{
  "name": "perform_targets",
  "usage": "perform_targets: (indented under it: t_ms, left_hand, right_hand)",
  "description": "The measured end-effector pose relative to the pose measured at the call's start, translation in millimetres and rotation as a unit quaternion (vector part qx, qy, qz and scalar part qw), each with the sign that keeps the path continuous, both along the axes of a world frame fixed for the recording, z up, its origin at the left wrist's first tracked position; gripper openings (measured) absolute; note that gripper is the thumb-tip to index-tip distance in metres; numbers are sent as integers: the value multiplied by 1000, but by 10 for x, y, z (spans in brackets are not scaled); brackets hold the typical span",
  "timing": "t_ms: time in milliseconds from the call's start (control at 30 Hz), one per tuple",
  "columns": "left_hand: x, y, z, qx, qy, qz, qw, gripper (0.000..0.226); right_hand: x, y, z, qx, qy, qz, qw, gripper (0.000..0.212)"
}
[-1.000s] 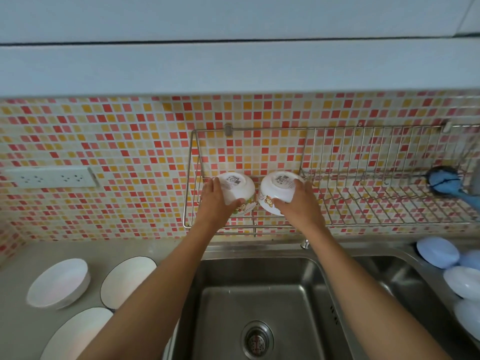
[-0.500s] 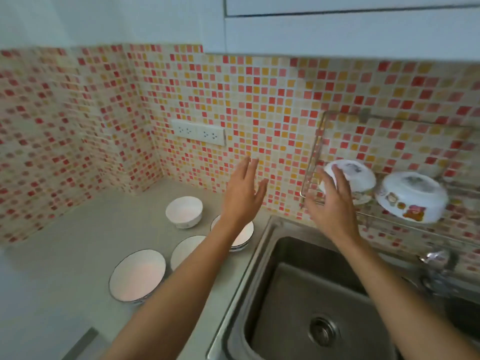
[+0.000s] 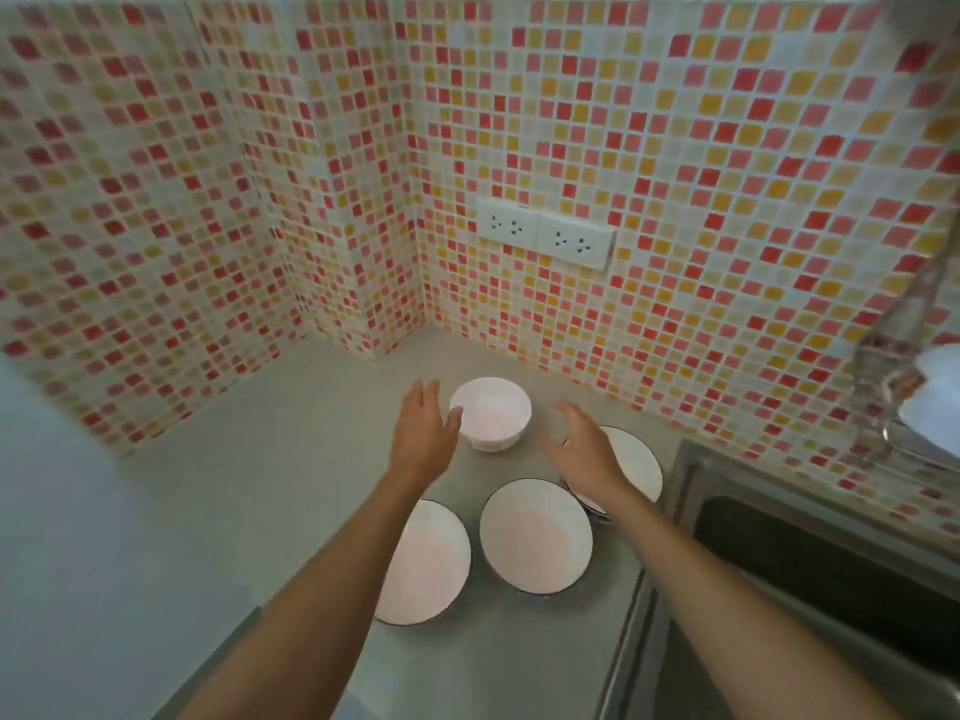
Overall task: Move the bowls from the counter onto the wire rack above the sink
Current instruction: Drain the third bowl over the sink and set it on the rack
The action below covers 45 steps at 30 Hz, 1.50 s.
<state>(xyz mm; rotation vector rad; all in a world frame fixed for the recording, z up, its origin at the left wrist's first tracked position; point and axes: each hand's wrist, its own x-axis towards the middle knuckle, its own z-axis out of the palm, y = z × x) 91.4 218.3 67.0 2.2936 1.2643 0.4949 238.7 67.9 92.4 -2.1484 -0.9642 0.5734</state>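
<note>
Small white bowl [image 3: 491, 414], upright and plain inside, stood at frame centre on the counter [image 3: 249, 491]. Three wider white bowls with dark rims lay below it: left bowl [image 3: 431, 563] at lower centre, partly hidden by the left forearm; middle bowl [image 3: 536, 536] just beside it; right bowl [image 3: 631, 467] toward the sink, partly hidden by the right hand. At the right edge, blurred, a white bowl on the rack [image 3: 935, 402] beside part of the wire rack [image 3: 893, 356].

Left hand [image 3: 423, 433] hovered with fingers straight and held together, just left of the small bowl, thumb at its rim; contact could not be told. Right hand [image 3: 582, 444] spread and relaxed, just right of the small bowl, above the right bowl, holding nothing.

Grey counter filled the lower left; steel sink [image 3: 810, 563] at lower right. Red, orange and cream mosaic wall [image 3: 675, 200] across the upper frame, with a white socket strip [image 3: 545, 239] at upper centre.
</note>
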Motion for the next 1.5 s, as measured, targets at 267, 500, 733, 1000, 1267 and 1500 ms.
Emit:
perform_targets:
  t_ms: [267,500,733,1000,1267,1500]
  left_hand:
    - [279,575,-539,-167,32,-21,985,64]
    - [544,708,-657,-218,7,-23,976,55]
    - [584,674,-595,-202,-11,-2,979,53]
    - [694,156,-57,-132,-64,-41,988,39]
    - [1077,-1073,284,-152,-115,-111,975,34]
    - [1274,-2296,317,-161,-128,-169,964,36]
  right_hand:
    - [67,953,-706,-68,163,-99,979,68]
    - [191,1256,-1072,-76,212,-178,958,63]
    - [230,1184,-931,-28,266,-208,941,50]
    - [362,374,-430,48,296,-167,939,41]
    - [626,-1069,-75,191,523,-168,814,63]
    - [744,-2379,15,238,545,-195,780,56]
